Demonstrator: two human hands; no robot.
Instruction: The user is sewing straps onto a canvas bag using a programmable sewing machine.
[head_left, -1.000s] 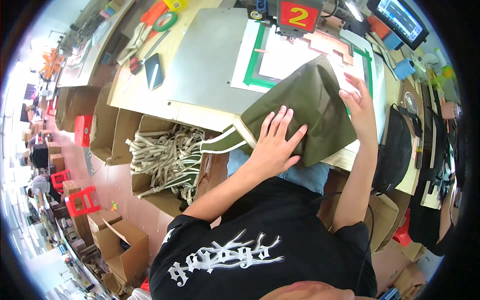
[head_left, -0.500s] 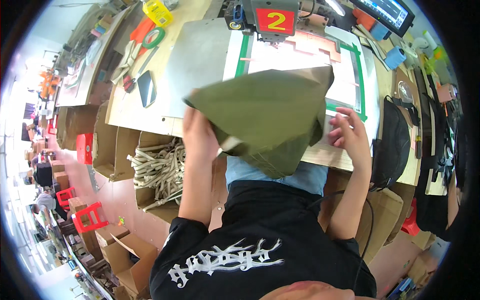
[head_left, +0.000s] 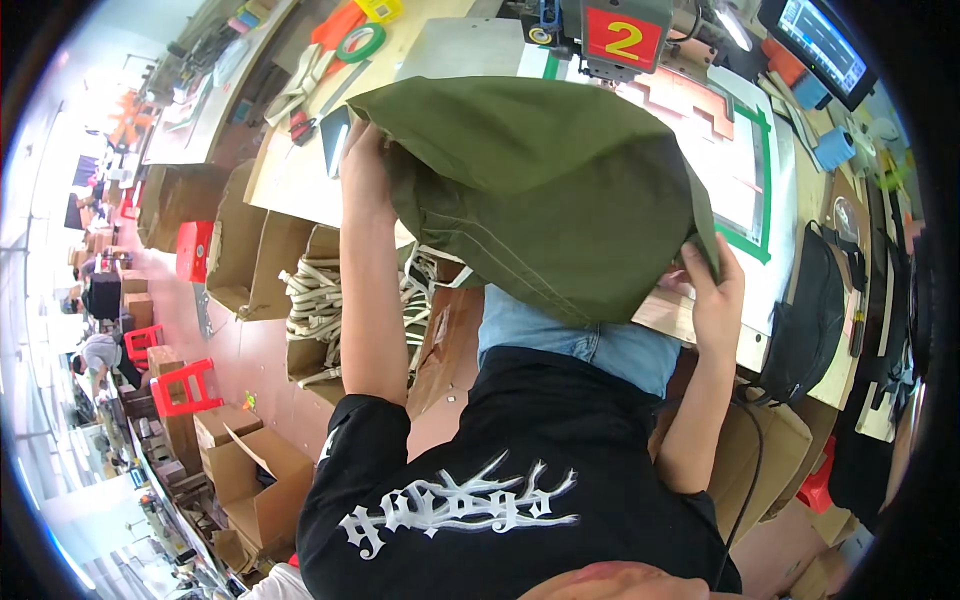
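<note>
While two bare hands share one piece of olive-green cloth (head_left: 560, 180), it hangs spread over the near edge of the counter (head_left: 285, 185) and the person's lap. The left hand (head_left: 367, 170) has its grip closed on the cloth's left edge; the right hand (head_left: 715, 290) pinches its lower right edge between thumb and fingers. One machine head (head_left: 620, 40) stands behind the cloth, with one screen (head_left: 820, 50) to its right; one roll of green tape (head_left: 345, 50) lies at the far left, and one black bag (head_left: 810, 315) sits at the right. Two red stools (head_left: 186, 388) show clearly on the left, near an open carton (head_left: 265, 490), on a smooth pinkish floor (head_left: 240, 360); farther off, another person (head_left: 100, 355) bends forward. The counter is pale wood, partly covered by a grey sheet (head_left: 460, 42). Soft and creased, the cloth bows into a broad fold, with pale stitching running slantwise along its lower part. Flat cream straps (head_left: 315, 300) heap loosely in a cardboard box below.
</note>
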